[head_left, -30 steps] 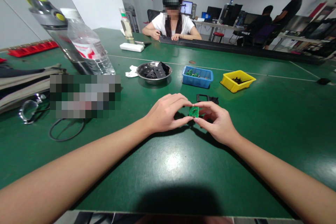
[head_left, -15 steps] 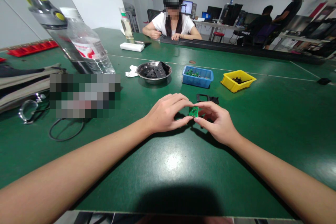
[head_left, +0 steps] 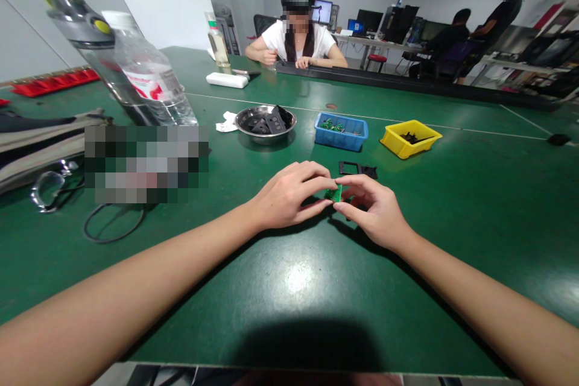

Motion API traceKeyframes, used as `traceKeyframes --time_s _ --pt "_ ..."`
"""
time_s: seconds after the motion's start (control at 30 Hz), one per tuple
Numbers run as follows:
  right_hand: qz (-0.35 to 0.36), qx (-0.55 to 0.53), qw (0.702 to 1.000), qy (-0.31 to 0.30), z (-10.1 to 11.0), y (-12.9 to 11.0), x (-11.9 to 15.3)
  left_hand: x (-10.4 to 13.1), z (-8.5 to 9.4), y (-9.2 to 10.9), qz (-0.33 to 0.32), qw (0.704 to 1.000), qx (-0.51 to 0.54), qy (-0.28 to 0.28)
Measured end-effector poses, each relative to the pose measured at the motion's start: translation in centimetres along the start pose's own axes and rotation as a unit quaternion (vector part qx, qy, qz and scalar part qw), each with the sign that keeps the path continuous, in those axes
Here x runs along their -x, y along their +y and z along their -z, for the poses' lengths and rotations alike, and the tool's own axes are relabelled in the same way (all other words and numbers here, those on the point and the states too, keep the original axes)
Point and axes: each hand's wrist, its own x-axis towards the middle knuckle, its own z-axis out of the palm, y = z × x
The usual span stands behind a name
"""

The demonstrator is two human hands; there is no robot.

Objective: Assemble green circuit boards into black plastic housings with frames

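A small green circuit board (head_left: 333,194) is pinched between both hands above the table. My left hand (head_left: 296,195) grips its left side with thumb and fingers. On the other side, my right hand (head_left: 373,205) holds the board's right edge between thumb and index finger. Fingertips cover parts of the board. Just beyond my right hand, a black plastic frame (head_left: 357,169) lies on the green table (head_left: 289,319). Something dark below the right fingers is mostly hidden.
Farther back stand a steel bowl (head_left: 266,136) of black plastic parts, a blue bin (head_left: 340,140) with green boards and a yellow bin (head_left: 407,148) with small dark pieces. Bottles (head_left: 151,81) and a cable (head_left: 113,238) are at left. A person (head_left: 296,36) sits opposite.
The circuit board has tilted slightly between my fingers, and my left index finger has shifted over its upper edge. My arms have barely moved.
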Motion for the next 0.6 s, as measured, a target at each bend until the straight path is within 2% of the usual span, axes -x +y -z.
traceKeyframes --time_s 0.4,0.6 --pt "-0.006 -0.001 1.0 -0.004 0.0 -0.16 -0.03 -0.1 0.07 0.15 0.001 1.0 -0.004 0.002" --pt "-0.009 -0.024 1.0 -0.014 -0.07 -0.01 0.06 -0.21 0.0 0.21 0.024 1.0 0.008 0.014"
